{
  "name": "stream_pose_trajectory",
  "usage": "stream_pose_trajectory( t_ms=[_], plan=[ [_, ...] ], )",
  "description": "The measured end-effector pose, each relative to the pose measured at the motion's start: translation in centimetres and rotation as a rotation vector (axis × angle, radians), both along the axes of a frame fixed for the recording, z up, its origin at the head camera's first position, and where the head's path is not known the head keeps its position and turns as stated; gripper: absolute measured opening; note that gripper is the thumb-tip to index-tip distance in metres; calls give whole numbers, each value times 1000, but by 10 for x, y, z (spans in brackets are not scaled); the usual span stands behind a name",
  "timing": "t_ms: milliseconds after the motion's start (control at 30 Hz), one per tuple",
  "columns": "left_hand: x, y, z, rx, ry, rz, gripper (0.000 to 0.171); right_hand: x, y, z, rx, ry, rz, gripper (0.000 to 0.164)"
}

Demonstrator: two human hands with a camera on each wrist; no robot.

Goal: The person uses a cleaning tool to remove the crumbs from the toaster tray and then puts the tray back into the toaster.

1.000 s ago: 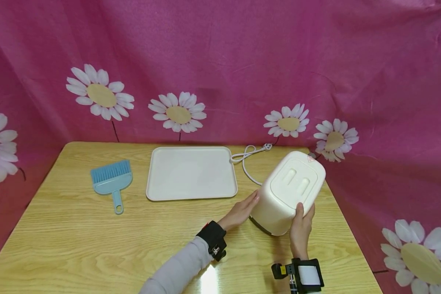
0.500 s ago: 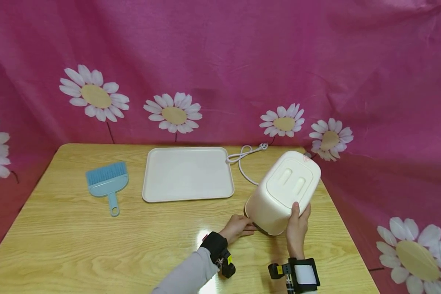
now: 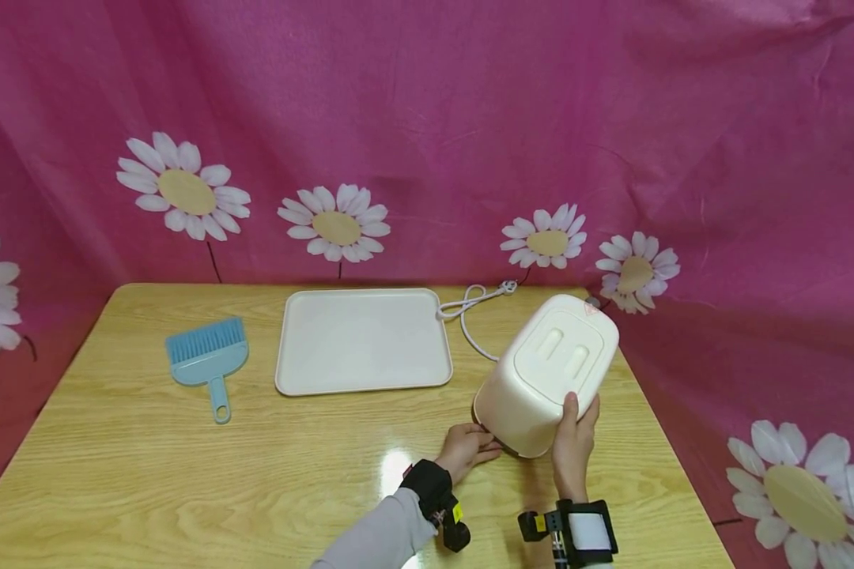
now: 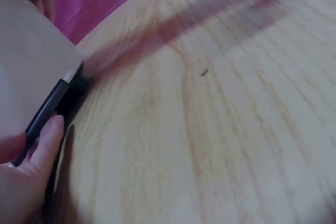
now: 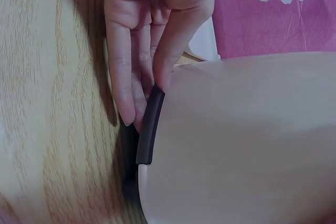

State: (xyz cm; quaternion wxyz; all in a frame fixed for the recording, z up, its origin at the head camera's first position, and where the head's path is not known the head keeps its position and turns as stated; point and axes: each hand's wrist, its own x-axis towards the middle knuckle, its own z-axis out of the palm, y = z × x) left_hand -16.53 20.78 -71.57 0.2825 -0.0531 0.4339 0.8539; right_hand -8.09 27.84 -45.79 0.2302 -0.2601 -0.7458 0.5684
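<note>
Firstly, left hand (image 3: 467, 448): thumb and fingers pinching the white toaster (image 3: 519, 399) at its low dark strip (image 5: 149, 124). Right hand (image 3: 575, 450): gripping the toaster's top edge. Toaster: between and just beyond both hands. White tray (image 3: 363, 340): beyond the left hand, leftward. White cord (image 3: 470, 303): behind the toaster. Blue brush (image 3: 209, 363): well left of both hands. Step, as judged: working the strip; next calls for firm right-hand bracing.

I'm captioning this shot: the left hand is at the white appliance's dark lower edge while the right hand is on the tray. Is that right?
Not quite: the right hand is on the white appliance, near its top, not on the tray; the head view shows this. The left hand is as you say.
</note>
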Motion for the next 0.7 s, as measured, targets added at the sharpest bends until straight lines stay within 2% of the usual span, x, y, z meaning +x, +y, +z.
stream_pose_trajectory(
  t_ms=[133, 233, 300, 400, 500, 600, 700],
  plan=[
    [-13, 16, -51, -9, -20, 34, 26, 0, -1, 0, 1, 9, -3, 58],
    [-28, 34, -107, 17, -55, 56, 30, 0, -1, 0, 4, 14, -4, 58],
    [-31, 38, -118, 15, -56, 64, 30, 0, -1, 0, 5, 9, -4, 58],
    [-32, 39, -122, 21, -60, 78, 30, -1, -1, 0, 9, -2, -7, 59],
    [-30, 36, -115, 32, -59, 90, 31, -1, -2, 0, 12, -7, -10, 60],
    [-25, 30, -96, 30, -52, 97, 30, -2, -2, 0, 11, 0, -7, 60],
    [-14, 21, -64, 3, -40, 102, 26, -2, -2, 0, 3, 6, 6, 60]
  ],
)
